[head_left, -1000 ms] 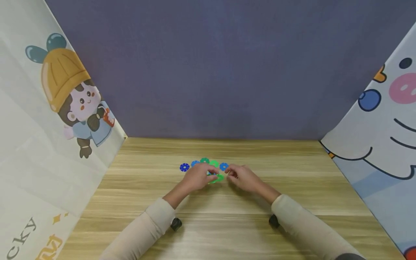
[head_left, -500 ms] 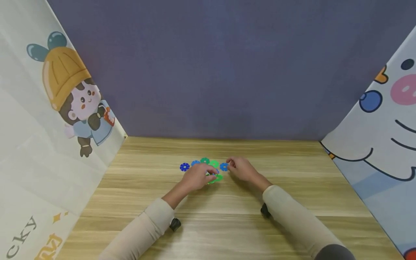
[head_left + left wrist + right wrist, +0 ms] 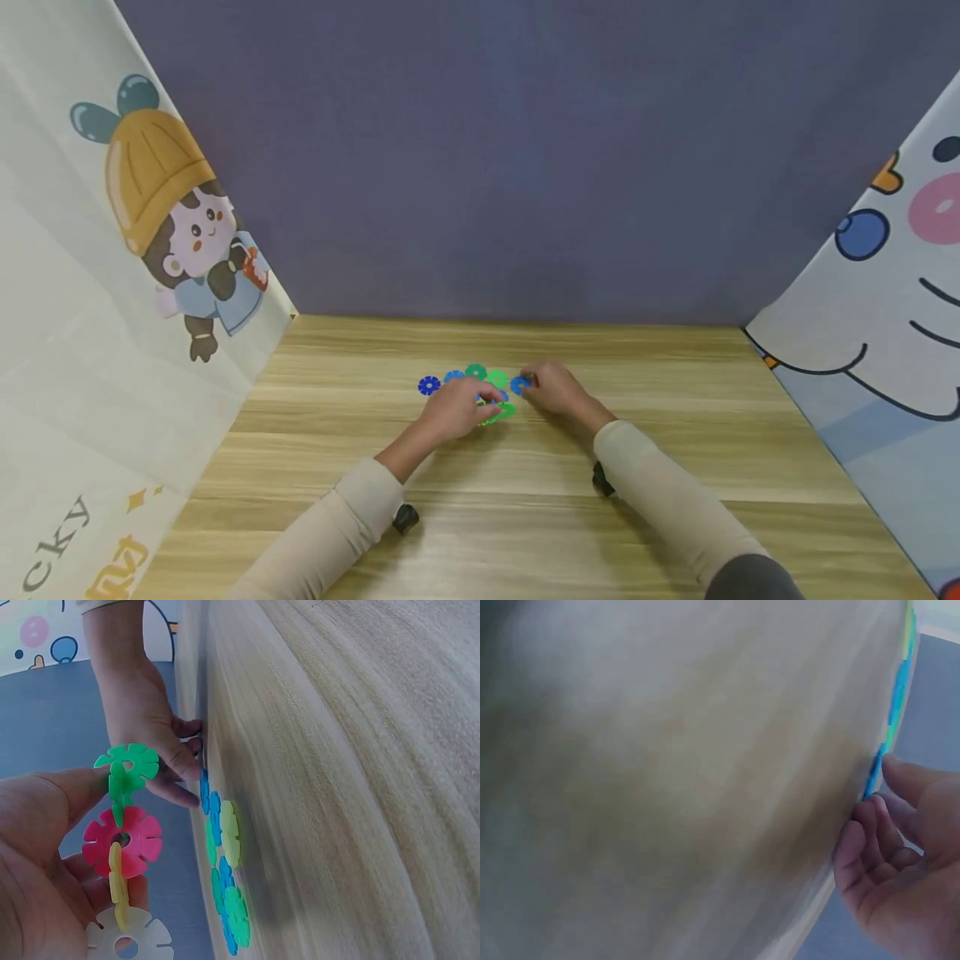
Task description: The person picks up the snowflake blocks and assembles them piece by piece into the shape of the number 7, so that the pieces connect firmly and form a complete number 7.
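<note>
My left hand holds a chain of interlocked plastic snowflake discs between thumb and fingers. In the left wrist view the chain runs from green through pink and yellow to a white disc. My right hand is down at the table, thumb and fingertips pinching the right edge of a blue snowflake disc. Part of that disc is hidden by the fingertips. Loose discs lie flat close by: a light green disc, a dark green disc and a dark blue disc.
More discs, including a pale yellow disc, lie on the wooden table, partly covered by my left hand in the head view. A dark panel rises behind the table. Printed cartoon sheets stand along both sides.
My right hand has moved slightly up and left, from beside the blue disc onto its right edge. The left hand stays in place with its chain.
</note>
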Demonstrator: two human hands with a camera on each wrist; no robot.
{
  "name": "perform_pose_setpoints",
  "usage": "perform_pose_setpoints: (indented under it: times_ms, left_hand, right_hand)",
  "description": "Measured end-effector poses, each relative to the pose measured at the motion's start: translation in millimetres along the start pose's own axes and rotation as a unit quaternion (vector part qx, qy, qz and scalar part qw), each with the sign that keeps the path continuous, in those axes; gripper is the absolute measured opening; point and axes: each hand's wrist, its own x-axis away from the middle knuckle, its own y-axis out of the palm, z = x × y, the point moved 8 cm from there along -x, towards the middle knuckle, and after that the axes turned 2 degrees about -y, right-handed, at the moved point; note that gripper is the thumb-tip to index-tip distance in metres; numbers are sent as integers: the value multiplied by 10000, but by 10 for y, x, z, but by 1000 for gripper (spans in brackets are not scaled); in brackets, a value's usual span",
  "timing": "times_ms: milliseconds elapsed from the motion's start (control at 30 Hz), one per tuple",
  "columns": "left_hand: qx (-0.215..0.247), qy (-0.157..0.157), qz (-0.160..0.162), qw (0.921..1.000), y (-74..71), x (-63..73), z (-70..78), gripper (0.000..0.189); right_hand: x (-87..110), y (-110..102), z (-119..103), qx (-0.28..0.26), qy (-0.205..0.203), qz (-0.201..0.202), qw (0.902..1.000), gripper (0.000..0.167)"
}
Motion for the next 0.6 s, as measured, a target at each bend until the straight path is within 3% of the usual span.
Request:
perform_pose_setpoints:
  times_ms: [300, 600]
  left_hand:
    - [-4, 8, 11, 10000, 10, -10, 18, 16]
    - [-8, -55, 7, 10000, 31, -16, 6, 16]
  right_hand:
    - [-4, 62, 46, 187, 51, -33, 9998, 31]
    - [-4, 113, 128, 18, 604, -289, 9978, 33]
